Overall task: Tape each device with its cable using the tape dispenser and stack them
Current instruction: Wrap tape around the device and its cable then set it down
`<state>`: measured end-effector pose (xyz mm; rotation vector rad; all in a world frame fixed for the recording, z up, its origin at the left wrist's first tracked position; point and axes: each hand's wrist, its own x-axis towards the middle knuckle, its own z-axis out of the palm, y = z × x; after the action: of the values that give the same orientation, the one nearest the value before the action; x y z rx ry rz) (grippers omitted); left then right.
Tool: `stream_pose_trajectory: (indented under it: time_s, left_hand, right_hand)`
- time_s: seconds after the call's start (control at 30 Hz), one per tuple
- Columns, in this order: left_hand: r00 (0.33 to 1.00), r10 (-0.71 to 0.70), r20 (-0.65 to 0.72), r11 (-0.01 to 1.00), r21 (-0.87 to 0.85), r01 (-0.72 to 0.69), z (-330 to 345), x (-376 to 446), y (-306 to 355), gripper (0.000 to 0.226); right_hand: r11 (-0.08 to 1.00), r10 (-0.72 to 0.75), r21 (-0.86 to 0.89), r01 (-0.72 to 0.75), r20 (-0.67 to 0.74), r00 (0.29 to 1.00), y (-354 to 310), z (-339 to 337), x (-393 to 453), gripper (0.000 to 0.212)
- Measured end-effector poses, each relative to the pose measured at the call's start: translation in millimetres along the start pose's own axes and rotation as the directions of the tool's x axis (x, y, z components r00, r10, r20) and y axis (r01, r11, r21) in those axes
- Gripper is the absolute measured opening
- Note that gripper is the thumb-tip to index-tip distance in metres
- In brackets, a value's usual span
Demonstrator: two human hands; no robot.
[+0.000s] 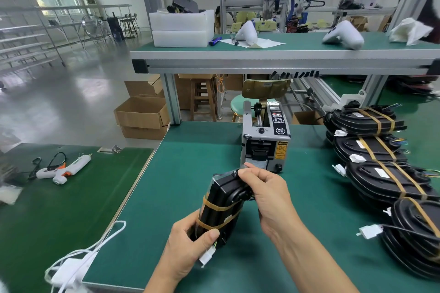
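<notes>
Two hands work one black device [221,204] before one tape dispenser [264,140]: left hand [190,242] grips its base, right hand [266,188] pinches its top, four taped devices [381,162] alongside.

Lower end of black device [223,200] covered by left hand [188,247]; upper right corner covered by right hand [266,195]. Tape strip at right fingertips [247,169] too faint to trace. Warning label on tape dispenser [265,140] too small to read. Right of tape dispenser, nearest taped unit in stack [414,238] cut off by frame edge.
</notes>
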<state>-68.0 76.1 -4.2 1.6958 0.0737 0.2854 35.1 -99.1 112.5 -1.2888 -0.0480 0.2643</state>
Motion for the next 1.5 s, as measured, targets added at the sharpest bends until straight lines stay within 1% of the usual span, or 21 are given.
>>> stream_pose_trajectory:
  time_s: [0.2, 0.43, 0.53, 0.7, 0.9, 1.2, 1.5]
  left_hand:
    - [1.0, 0.003, -0.007, 1.0, 0.007, -0.003, -1, 0, -2, 0.065]
    - [1.0, 0.006, -0.005, 1.0, -0.006, -0.006, 0, -1, -1, 0.065]
    - [1.0, 0.013, -0.008, 1.0, -0.005, -0.013, 1, -1, 0, 0.064]
    - [1.0, 0.026, -0.007, 1.0, -0.014, -0.026, 1, -1, 2, 0.065]
    - [1.0, 0.019, -0.017, 0.999, -0.033, -0.019, 3, 0, 4, 0.061]
    - [1.0, 0.012, -0.003, 1.0, -0.022, -0.012, 1, 0, 0, 0.065]
    - [1.0, 0.016, -0.003, 1.0, -0.026, -0.016, 1, 1, -4, 0.063]
  right_hand:
    - [0.998, 0.013, 0.06, -0.012, -0.024, 1.0, 3, 0, 0, 0.015]
    - [0.999, 0.017, 0.052, -0.017, -0.001, 1.0, 3, -1, 0, 0.017]
    - [0.999, 0.008, 0.039, -0.008, -0.003, 1.0, 5, -1, 1, 0.012]
    - [1.0, -0.008, 0.028, 0.008, -0.016, 1.0, 6, 0, 1, 0.01]
    - [1.0, -0.009, 0.011, 0.009, -0.018, 1.0, 8, -1, 4, 0.013]
    - [0.998, -0.04, -0.042, 0.038, -0.044, 0.998, 11, 2, 5, 0.017]
    - [0.995, -0.049, -0.088, 0.044, -0.063, 0.997, 9, 4, 4, 0.019]
